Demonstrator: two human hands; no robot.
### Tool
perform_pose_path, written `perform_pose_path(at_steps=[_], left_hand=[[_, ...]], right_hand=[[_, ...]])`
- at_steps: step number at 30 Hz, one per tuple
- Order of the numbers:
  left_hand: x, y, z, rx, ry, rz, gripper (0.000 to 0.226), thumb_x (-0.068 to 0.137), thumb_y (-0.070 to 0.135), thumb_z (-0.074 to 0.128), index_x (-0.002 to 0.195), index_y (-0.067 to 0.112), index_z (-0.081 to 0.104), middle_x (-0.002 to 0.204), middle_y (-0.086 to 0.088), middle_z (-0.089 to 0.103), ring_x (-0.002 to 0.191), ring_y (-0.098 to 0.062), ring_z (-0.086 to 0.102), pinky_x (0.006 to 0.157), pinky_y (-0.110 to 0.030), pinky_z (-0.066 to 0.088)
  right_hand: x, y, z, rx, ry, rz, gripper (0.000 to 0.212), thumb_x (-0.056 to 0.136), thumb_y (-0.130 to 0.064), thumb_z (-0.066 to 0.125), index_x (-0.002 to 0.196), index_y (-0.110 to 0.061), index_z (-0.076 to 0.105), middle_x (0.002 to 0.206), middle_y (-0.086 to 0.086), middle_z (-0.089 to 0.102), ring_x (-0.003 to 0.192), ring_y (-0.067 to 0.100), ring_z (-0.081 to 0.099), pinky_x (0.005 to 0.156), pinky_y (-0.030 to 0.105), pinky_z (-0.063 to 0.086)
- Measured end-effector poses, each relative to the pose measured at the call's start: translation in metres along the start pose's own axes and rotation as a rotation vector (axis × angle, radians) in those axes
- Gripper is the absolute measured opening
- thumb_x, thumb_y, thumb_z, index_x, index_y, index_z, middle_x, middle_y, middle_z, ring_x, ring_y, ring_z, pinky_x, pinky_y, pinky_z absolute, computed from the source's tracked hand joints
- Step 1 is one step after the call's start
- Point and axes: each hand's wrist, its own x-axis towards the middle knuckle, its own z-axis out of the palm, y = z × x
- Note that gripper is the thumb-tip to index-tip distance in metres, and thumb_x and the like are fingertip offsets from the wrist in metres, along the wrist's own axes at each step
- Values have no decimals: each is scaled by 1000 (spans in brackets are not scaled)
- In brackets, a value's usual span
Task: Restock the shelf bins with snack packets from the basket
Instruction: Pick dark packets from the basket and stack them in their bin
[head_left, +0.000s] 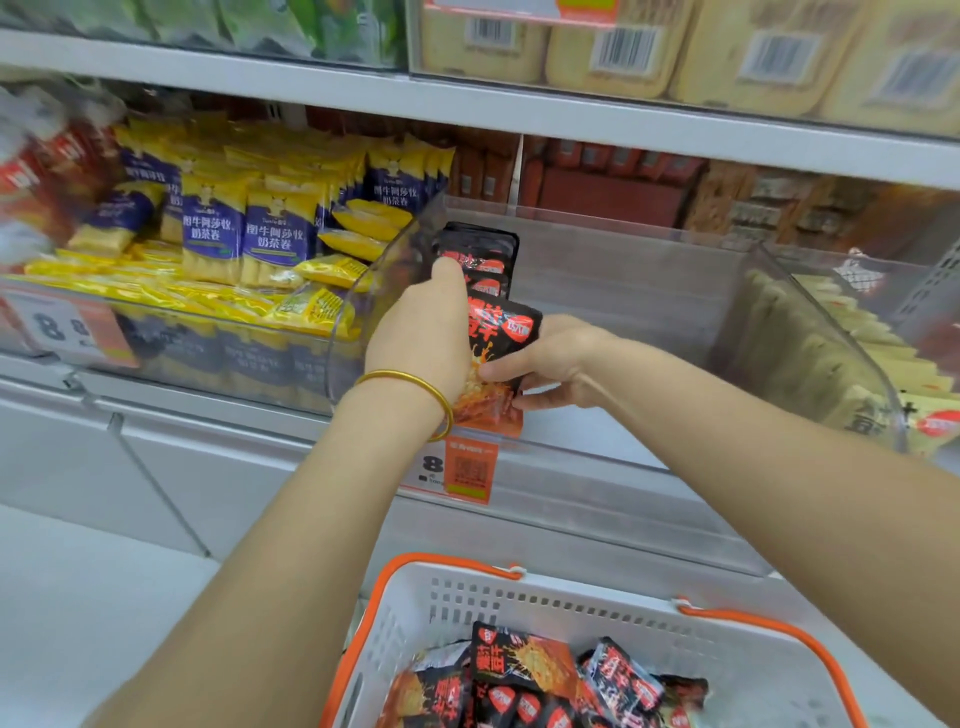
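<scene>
Several black-and-red snack packets (496, 332) stand in a stack at the left end of a clear plastic shelf bin (649, 291). My left hand (421, 332), with a gold bangle on its wrist, grips the stack from the left, thumb on top. My right hand (556, 358) pinches the front packet's lower right edge. More of the same packets (524, 675) lie in a white basket (571, 608) with orange handles at the bottom of the view.
The bin to the left holds yellow-and-blue packets (244, 234). To the right stands a bin of pale green packets (831, 364). An orange price tag (467, 470) hangs on the shelf edge below my hands. Yellow boxes (675, 52) fill the shelf above.
</scene>
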Motion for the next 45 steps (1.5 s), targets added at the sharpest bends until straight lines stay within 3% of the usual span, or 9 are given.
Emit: perform_pose_path(at_steps=[4,8,11,14,19,23,30,37,45], left_hand=[[-2,-2,-10,38,10,-18,35,91,10,57,123,7,43,122,-15,48,110,-33,53,81,-38,43],[-3,-14,-12,26,-166,37,20,94,17,49,107,7,61,108,-12,63,99,-29,58,77,-32,44],[-4,-19,-9,7,-281,45,22,94,18,47,104,9,65,106,-10,64,99,-27,58,72,-26,40],[-3,-22,-9,-7,-317,39,22,94,19,48,106,10,64,106,-9,63,94,-25,56,70,-25,36],[-2,-25,-7,4,-340,51,19,95,22,48,94,10,62,102,-9,62,83,-22,49,69,-26,34],[-4,-26,-6,-11,-349,46,26,96,24,48,105,7,65,108,-9,63,96,-26,56,71,-25,36],[-4,-26,-6,-26,-346,41,26,96,24,47,109,7,63,109,-10,62,99,-26,57,72,-26,37],[-5,-26,-5,-17,-353,47,27,96,25,47,107,8,65,101,-9,61,90,-24,56,70,-27,39],[-6,-25,-6,-16,-350,41,26,96,25,47,108,11,65,97,-5,59,87,-22,54,70,-26,38]], right_hand=[[23,-8,15,8,286,-83,48,69,-2,81,112,-8,59,108,10,65,99,28,62,71,41,58],[42,-15,26,-206,522,-223,46,73,-16,80,114,-13,58,115,7,64,106,26,61,86,32,50],[52,-13,37,-207,589,-247,53,72,-20,80,117,-13,51,120,11,58,108,30,59,91,36,48],[57,-6,41,-212,542,-169,61,68,-24,82,115,-12,44,121,13,55,109,33,57,93,43,48],[62,-9,43,-249,480,-37,59,70,-30,82,111,-6,47,112,11,60,104,27,62,88,38,53],[69,-12,43,-223,524,1,56,68,-35,82,105,-5,52,106,8,62,95,23,64,76,28,52],[67,-14,42,-221,502,-1,75,65,-33,85,118,-5,41,118,10,57,108,30,59,88,38,52],[65,-14,41,-392,392,-46,48,75,-33,76,109,-6,57,104,10,62,103,28,62,88,39,54],[65,-12,33,-359,323,-23,56,72,-35,79,113,-5,54,116,12,61,109,27,59,94,39,51]])
